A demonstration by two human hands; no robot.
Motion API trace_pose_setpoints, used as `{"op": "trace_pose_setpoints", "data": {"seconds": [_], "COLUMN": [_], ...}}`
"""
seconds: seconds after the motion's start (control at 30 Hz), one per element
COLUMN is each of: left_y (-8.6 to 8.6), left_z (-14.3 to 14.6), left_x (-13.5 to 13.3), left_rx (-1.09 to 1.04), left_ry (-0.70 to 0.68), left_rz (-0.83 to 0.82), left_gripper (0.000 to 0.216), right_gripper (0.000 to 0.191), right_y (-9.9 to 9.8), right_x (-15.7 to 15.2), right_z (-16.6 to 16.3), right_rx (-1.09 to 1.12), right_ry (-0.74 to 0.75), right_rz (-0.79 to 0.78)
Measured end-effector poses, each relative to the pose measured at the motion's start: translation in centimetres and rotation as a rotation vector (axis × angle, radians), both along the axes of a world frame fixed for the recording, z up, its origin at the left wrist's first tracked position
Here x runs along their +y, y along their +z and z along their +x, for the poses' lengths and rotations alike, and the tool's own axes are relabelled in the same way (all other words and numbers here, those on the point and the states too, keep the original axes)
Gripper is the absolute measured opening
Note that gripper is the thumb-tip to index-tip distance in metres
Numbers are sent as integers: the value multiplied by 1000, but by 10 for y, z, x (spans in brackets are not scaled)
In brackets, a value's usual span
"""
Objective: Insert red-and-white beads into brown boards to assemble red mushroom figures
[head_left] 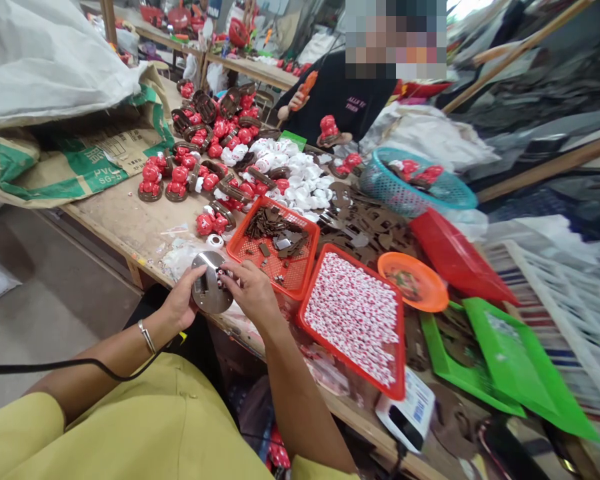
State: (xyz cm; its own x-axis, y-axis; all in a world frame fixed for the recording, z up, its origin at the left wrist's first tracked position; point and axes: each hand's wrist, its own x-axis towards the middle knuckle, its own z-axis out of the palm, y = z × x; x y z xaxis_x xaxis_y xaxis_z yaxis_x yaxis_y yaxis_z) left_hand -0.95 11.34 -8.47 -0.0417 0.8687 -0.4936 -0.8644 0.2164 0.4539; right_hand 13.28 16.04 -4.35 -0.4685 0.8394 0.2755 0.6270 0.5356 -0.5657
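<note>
My left hand (183,297) grips the left edge of a round, shiny grey disc (215,301) with a dark rectangular slot, held over the table's front edge. My right hand (253,290) is closed at the disc's right side, thumb and fingertips pinched over its face. Small dark and white bits show by those fingertips, too small to make out. Just beyond my hands stands a red mesh basket (293,277) with brown strips and small flat pieces in it. Beside it, another red basket (403,360) holds many small white-and-red pieces. A white ring-shaped part (215,241) lies behind the disc.
Red figurines on brown bases (177,183) and white parts (305,183) are heaped on the table. Right of these are a turquoise basket (420,193), an orange dish (430,293), green trays (515,353) and a white device (407,413). A co-worker (343,100) sits opposite, holding an orange tool and a red figurine.
</note>
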Motion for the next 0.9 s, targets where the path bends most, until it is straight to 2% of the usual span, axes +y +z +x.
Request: {"op": "trace_pose_setpoints", "data": {"seconds": [0.33, 0.43, 0.57, 0.63, 0.9], "left_y": [-4, -3, -1, 0, 5], "left_z": [1, 1, 1, 1, 3], "left_x": [-3, -3, -3, -3, -4], "left_rx": [68, 69, 55, 40, 4], "left_ry": [10, 3, 13, 18, 40], "left_rz": [-24, -19, -35, -51, -59], "left_gripper": [34, 34, 36, 35, 30], "right_gripper": [13, 11, 13, 16, 16], "right_y": [1, 0, -2, -2, 4], "right_x": [-18, -13, 2, 8, 5], "right_z": [-13, -11, -2, 2, 3], "right_rx": [-360, -237, 106, 201, 110], "right_ry": [-125, -96, -48, -52, -25], "right_rz": [169, 110, -123, -204, -109]}}
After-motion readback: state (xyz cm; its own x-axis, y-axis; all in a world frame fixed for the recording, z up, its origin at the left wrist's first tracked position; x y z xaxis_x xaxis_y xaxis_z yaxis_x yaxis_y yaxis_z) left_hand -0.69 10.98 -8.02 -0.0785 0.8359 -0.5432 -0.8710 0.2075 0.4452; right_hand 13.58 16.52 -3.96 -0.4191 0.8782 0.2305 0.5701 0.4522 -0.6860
